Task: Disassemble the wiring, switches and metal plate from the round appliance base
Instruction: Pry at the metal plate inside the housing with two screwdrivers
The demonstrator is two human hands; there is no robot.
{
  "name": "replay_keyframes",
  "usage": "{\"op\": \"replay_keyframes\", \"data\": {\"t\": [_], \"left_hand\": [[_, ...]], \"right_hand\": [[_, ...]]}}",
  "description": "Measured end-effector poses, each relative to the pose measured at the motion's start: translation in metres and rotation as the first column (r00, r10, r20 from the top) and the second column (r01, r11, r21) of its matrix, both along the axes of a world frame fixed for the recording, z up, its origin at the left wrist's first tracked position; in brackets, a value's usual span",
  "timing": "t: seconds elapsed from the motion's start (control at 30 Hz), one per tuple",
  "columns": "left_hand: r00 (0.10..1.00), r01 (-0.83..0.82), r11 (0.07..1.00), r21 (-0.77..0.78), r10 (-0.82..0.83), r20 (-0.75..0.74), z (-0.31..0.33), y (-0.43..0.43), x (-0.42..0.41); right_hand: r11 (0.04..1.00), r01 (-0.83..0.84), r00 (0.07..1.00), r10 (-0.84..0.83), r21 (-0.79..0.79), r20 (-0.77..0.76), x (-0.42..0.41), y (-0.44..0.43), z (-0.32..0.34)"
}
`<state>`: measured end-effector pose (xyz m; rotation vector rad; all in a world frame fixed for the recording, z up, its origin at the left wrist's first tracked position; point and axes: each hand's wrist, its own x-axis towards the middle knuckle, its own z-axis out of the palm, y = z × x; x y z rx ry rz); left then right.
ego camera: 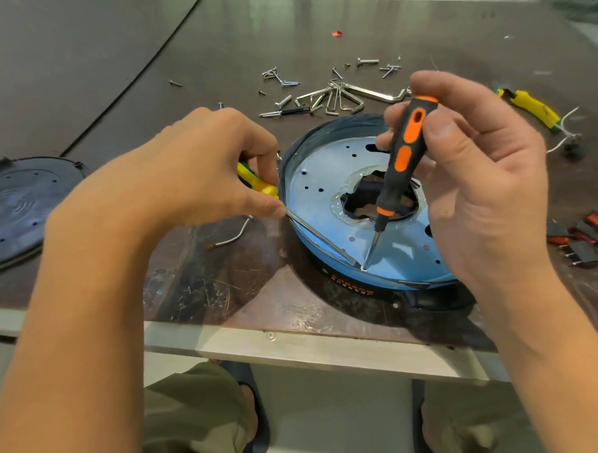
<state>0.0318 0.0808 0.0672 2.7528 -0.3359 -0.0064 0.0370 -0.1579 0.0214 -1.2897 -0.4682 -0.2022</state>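
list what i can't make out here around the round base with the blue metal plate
Head view only:
- Yellow-handled tool: mostly covered by the left hand; its type is unclear.
- Blue metal plate: right side hidden behind the right hand gripping the orange-and-black screwdriver.
- Red lettering on the black round base: too small to read.
- Red and black switches: some cut off by the right edge.

I count one round base [348, 285] between my hands, with one metal plate [316, 184] in it. One screwdriver [404, 153] is in my right hand [476, 170], one thin metal rod [318, 235] in my left hand [199, 169]. Two yellow blocks: one [258, 183] behind my left fingers, one [529, 108] beyond my right hand. One black cover [15, 204] lies left of my left hand. One bunch of hex keys [340, 97] lies beyond both hands, among loose screws [281, 78] too small to count. Right of my right hand lie about four switches [582, 238].
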Motion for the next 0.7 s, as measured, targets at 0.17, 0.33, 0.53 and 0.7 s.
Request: {"op": "replay_keyframes", "data": {"t": [0.17, 0.33, 0.53, 0.7], "left_hand": [[1.000, 0.004, 1.000, 0.010, -0.004, -0.010, 0.0003, -0.0002, 0.0002], [1.000, 0.008, 1.000, 0.004, -0.008, -0.002, 0.0001, -0.0001, 0.0003], [1.000, 0.012, 1.000, 0.010, -0.012, -0.005, 0.0000, 0.0001, 0.0002], [1.000, 0.010, 1.000, 0.011, -0.010, 0.011, 0.0001, -0.0006, 0.0000]], "right_hand": [[0.999, 0.017, 1.000, -0.017, -0.034, -0.014, 0.0002, 0.0048, 0.0018], [1.000, -0.012, 0.998, 0.012, -0.010, -0.062, 0.0002, 0.0019, 0.0003], [0.998, 0.022, 1.000, -0.022, -0.060, 0.002, -0.0019, 0.0060, 0.0034], [1.000, -0.024, 0.997, 0.025, 0.009, -0.072, -0.0026, 0.0026, 0.0030]]}}
